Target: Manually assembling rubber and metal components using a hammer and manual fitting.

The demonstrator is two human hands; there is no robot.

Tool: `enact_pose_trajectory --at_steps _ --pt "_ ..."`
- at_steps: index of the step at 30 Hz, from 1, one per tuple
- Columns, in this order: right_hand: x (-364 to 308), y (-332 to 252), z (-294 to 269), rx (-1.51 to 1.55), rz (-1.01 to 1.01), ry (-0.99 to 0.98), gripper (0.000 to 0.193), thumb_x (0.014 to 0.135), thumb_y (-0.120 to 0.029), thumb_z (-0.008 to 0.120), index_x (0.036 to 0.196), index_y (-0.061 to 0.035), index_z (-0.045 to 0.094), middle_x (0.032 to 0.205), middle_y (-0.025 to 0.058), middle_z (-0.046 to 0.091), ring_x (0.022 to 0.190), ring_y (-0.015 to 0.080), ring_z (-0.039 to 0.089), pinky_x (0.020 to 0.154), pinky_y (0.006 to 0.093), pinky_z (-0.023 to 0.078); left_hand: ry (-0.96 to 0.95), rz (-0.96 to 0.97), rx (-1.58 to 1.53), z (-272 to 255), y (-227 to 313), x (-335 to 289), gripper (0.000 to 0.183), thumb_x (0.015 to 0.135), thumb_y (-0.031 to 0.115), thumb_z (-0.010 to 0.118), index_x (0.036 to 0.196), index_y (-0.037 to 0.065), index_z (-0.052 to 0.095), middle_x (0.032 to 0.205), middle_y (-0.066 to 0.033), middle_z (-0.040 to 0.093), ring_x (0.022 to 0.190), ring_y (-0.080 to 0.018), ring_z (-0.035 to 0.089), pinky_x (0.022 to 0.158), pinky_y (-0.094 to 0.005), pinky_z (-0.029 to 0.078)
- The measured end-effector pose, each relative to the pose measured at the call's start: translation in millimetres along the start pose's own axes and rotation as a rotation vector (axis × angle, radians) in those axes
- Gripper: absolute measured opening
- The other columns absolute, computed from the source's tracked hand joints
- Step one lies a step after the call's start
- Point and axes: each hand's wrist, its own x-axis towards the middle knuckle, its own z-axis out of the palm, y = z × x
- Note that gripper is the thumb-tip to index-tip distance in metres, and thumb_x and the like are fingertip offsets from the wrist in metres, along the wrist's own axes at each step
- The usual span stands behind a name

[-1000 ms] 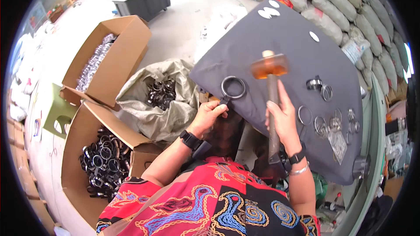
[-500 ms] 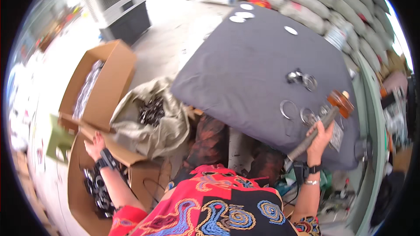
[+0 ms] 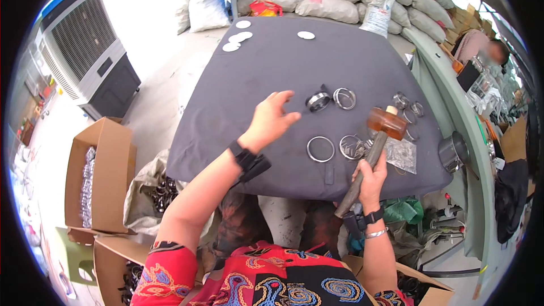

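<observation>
My left hand (image 3: 271,122) is over the grey cloth-covered table (image 3: 255,79), fingers apart and nothing in it. Just to its right are a black-and-silver metal ring (image 3: 318,102) and a plain silver ring (image 3: 344,98). My right hand (image 3: 371,181) is wrapped round the handle of a mallet (image 3: 387,123), whose amber-brown head points away from me. Left of the mallet lie a thin wide ring (image 3: 321,149) and a ring (image 3: 352,147) with small metal pieces inside it. A clear bag of small parts (image 3: 402,155) is partly beside the mallet's handle.
Small rings (image 3: 400,100) and white discs (image 3: 306,35) lie farther off on the table. A metal pot (image 3: 453,152) is at its right edge. An open carton (image 3: 107,175) and a sack of dark parts (image 3: 150,192) stand left. Stacked sacks (image 3: 328,5) line the back; a person sits far right.
My left hand has left the carton at the lower left and come over the table, near the rings. The mallet stays in my right hand. My view has swung left.
</observation>
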Motion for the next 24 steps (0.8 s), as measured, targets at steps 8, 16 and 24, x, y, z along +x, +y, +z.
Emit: enact_pose_trajectory --at_steps 8,16,24 --pt "0 1 1 -0.034 -0.035 0.021 0.068 0.083 0.003 0.054 0.146 -0.0024 0.028 0.089 0.0057 0.053 0.057 0.0117 0.055 0.049 0.0266 0.049 -0.165 -0.127 0.34 69 -9 63 0.033 0.078 0.025 0.074 0.095 0.001 0.061 0.09 -0.0174 0.067 0.088 -0.0349 0.064 0.077 -0.0457 0.051" --pt "-1 4 2 -0.047 -0.03 0.029 0.064 0.085 -0.001 0.055 0.144 -0.0023 0.03 0.081 0.0032 0.053 0.056 0.0093 0.053 0.049 0.0254 0.048 -0.099 -0.288 0.229 -12 -21 -7 0.033 0.084 0.031 0.07 0.078 0.0 0.063 0.066 -0.0164 0.064 0.056 -0.0338 0.059 0.056 -0.0412 0.048" --pt "-1 2 2 -0.052 -0.048 0.03 0.067 0.084 0.001 0.056 0.145 -0.004 0.03 0.086 0.0034 0.054 0.059 0.0094 0.054 0.051 0.0245 0.049 -0.27 0.387 0.669 -30 -67 34 0.032 0.084 0.008 0.059 0.114 0.014 0.066 0.109 -0.0068 0.066 0.107 -0.0276 0.056 0.088 -0.0447 0.045"
